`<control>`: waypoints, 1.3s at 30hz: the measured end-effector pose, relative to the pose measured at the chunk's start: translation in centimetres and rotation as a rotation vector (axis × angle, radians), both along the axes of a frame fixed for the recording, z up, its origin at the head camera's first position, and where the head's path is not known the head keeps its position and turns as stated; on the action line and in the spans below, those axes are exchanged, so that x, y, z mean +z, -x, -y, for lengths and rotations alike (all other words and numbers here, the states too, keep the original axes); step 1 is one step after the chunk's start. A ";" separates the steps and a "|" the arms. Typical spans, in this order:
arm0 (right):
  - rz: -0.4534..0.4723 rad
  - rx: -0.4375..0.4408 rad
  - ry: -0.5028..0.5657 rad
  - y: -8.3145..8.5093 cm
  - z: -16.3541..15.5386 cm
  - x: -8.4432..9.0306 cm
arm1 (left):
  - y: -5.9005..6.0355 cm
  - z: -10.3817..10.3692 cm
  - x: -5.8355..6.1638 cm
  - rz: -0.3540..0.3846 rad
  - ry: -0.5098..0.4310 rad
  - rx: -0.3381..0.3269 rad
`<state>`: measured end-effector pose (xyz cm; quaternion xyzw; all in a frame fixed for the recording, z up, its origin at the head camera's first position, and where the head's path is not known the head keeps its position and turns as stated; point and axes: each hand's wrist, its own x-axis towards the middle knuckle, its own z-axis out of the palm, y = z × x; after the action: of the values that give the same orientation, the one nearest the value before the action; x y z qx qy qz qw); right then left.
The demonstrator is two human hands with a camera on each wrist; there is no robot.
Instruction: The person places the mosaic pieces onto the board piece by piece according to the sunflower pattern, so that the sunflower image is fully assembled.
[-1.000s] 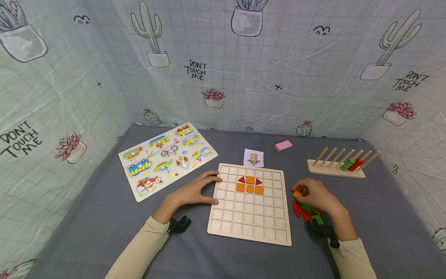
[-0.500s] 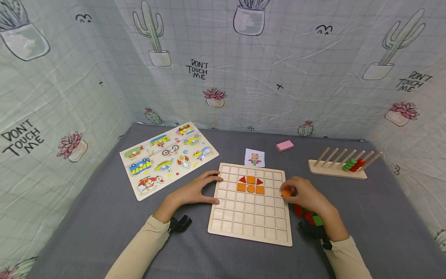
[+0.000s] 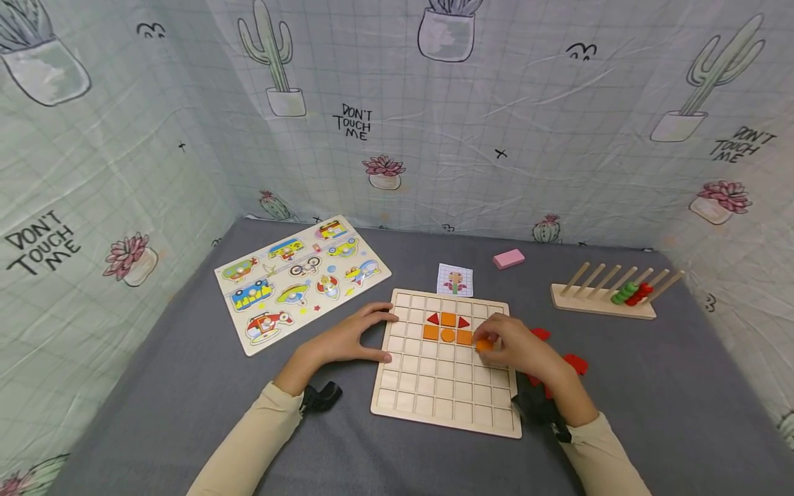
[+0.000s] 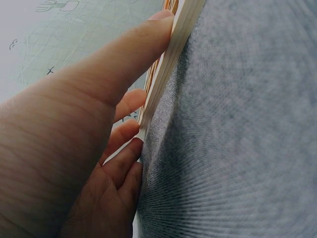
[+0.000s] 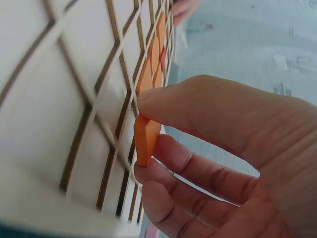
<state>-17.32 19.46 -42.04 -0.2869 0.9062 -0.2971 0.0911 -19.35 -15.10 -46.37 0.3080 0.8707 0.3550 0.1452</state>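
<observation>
A pale wooden grid board (image 3: 434,386) lies on the table. In its upper middle sit orange squares (image 3: 448,319), an orange disc (image 3: 447,335) and two red triangles (image 3: 464,322). My right hand (image 3: 517,348) pinches a flat orange wooden piece (image 5: 146,141) with angled corners, between thumb and fingertips, over the board just right of the orange row. My left hand (image 3: 347,337) rests at the board's left edge, thumb and fingers spread and touching the rim. The left wrist view shows the thumb (image 4: 133,52) against the board's side.
Red pieces (image 3: 575,364) lie right of the board, partly hidden by my right arm. A pattern card (image 3: 455,280) and pink block (image 3: 509,259) lie beyond it. A vehicle puzzle (image 3: 304,282) is at left, a peg rack (image 3: 602,301) with green and red rings at right.
My right hand has lifted the orange piece from the pile of loose pieces and carried it left over the board. My left hand stays at the board's edge.
</observation>
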 end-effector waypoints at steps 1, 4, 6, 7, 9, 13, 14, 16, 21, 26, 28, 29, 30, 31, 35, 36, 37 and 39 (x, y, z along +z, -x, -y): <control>0.000 0.010 0.000 0.0 0.3 0.0 | 0.0 0.0 0.0 0.001 0.000 -0.001; -0.007 0.050 0.003 -0.1 1.2 -0.1 | 0.0 0.0 0.1 0.002 -0.002 -0.003; 0.004 0.077 0.005 -0.1 1.8 -0.2 | 0.0 0.0 0.1 0.002 -0.002 -0.003; 0.010 0.086 0.003 -0.2 2.1 -0.2 | 0.0 0.0 0.1 0.002 -0.002 -0.004; 0.025 0.097 0.000 -0.2 2.6 -0.2 | 0.1 -0.1 0.1 0.002 -0.001 -0.004; 0.011 0.129 -0.019 -0.3 3.5 -0.3 | 0.1 -0.1 0.1 0.001 0.005 -0.003; 0.004 0.137 -0.020 -0.3 3.6 -0.4 | 0.1 0.0 0.1 0.002 0.007 -0.003; -0.012 0.147 -0.016 -0.3 3.8 -0.4 | 0.1 0.0 0.1 0.002 0.009 -0.002; -0.039 0.122 0.004 -0.3 3.6 -0.6 | 0.1 0.0 0.2 -0.004 0.008 -0.004; -0.051 0.131 0.015 -0.1 3.6 -0.7 | 0.0 0.0 0.3 -0.008 0.002 -0.007; -0.059 0.135 0.016 -0.1 3.7 -0.8 | 0.0 0.0 0.3 -0.007 0.004 -0.007; -0.061 0.133 0.015 -0.1 3.8 -0.8 | 0.0 0.0 0.3 -0.008 0.004 -0.007; -0.062 0.131 0.017 -0.1 3.9 -0.9 | 0.0 0.0 0.3 -0.007 0.006 -0.006; -0.058 0.127 0.018 -0.1 3.9 -0.9 | 0.0 0.0 0.3 -0.006 0.006 -0.005; -0.048 0.117 0.021 -0.1 4.1 -0.9 | 0.0 0.0 0.2 -0.008 0.005 -0.009; -0.048 0.115 0.020 -0.1 4.1 -0.9 | 0.0 0.0 0.1 -0.007 0.006 -0.009; -0.053 0.118 0.016 -0.1 4.1 -0.9 | 0.0 0.0 0.1 -0.005 0.005 -0.009; -0.060 0.118 0.009 0.0 4.2 -0.9 | 0.0 0.0 0.0 -0.003 0.006 -0.008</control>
<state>-17.29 15.25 -42.95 -0.3489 0.8887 -0.2866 0.0799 -19.33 -15.11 -46.33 0.3116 0.8706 0.3515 0.1464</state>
